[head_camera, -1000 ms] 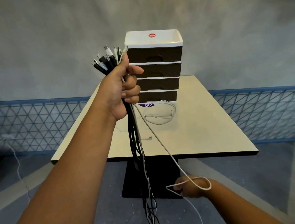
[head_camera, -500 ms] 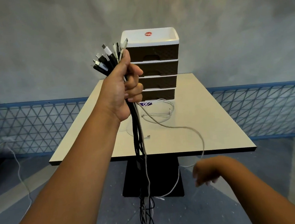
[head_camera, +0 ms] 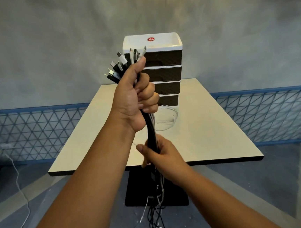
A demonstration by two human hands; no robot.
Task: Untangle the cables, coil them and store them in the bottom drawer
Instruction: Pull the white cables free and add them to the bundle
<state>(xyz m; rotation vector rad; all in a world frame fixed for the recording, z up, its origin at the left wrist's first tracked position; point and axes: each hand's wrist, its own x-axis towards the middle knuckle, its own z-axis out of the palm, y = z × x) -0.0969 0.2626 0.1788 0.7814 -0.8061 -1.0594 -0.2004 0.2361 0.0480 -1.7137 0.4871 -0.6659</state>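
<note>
Cable bundle [head_camera: 151, 130]: mixed black + white leads, held vertical in front of the table [head_camera: 211, 126], approx. at its near edge. Left hand [head_camera: 135, 98] clenched round the bundle near the top, thumb up along it; USB-type plugs [head_camera: 121, 61] fan out above the fist. Right hand [head_camera: 160, 154] wrapped round the same bundle lower down, just below the left, fingers curled on it. Loose ends [head_camera: 155, 220] hang below toward the floor, tangled. One white cable [head_camera: 166, 118] lies looped on the tabletop, in front of the drawer unit [head_camera: 162, 71]. Unit: 4 dark drawers, white top tray, all drawers closed incl. bottom drawer [head_camera: 169, 100]. Another white lead [head_camera: 17, 180] trails on the floor, far left.
</note>
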